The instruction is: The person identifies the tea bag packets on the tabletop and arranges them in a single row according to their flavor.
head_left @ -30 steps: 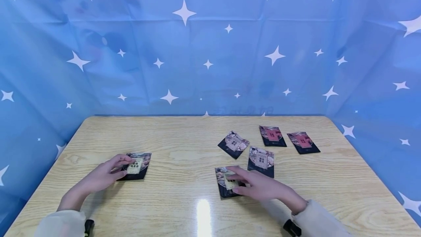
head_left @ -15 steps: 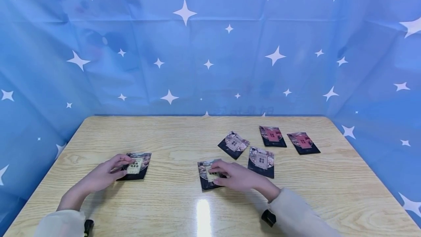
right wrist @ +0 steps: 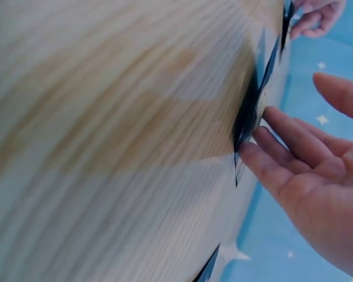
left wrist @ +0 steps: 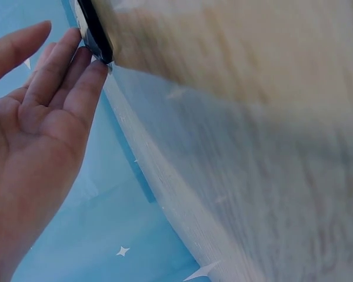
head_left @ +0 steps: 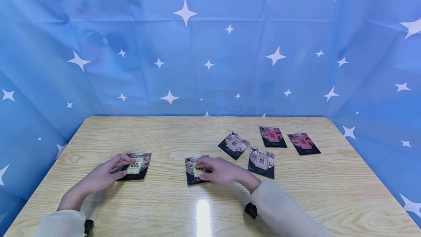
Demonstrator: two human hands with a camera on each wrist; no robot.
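On the left of the table lies a dark sachet with a pale yellow-green label (head_left: 135, 166), printed with characters. My left hand (head_left: 102, 173) touches its left part with extended fingertips; the thumb stands apart in the left wrist view (left wrist: 41, 129). Near the table's middle is a second sachet with a yellow-green label (head_left: 192, 176). Fingertips of my right hand (head_left: 218, 170) rest on it and cover its right side. The right wrist view shows those fingers fairly straight against the sachet (right wrist: 253, 111), the thumb held away from it.
Right of my right hand lie two sachets with pinkish-grey labels, one tilted (head_left: 234, 145) and one nearer (head_left: 261, 162). Behind them are two red-labelled sachets, a left one (head_left: 273, 136) and a right one (head_left: 304, 143). A blue starry cloth (head_left: 210, 65) hangs behind the wooden table (head_left: 171, 207).
My right hand has slid its yellow-green-labelled sachet leftward and slightly away from me, towards the other one. The left hand and the remaining sachets have stayed put.
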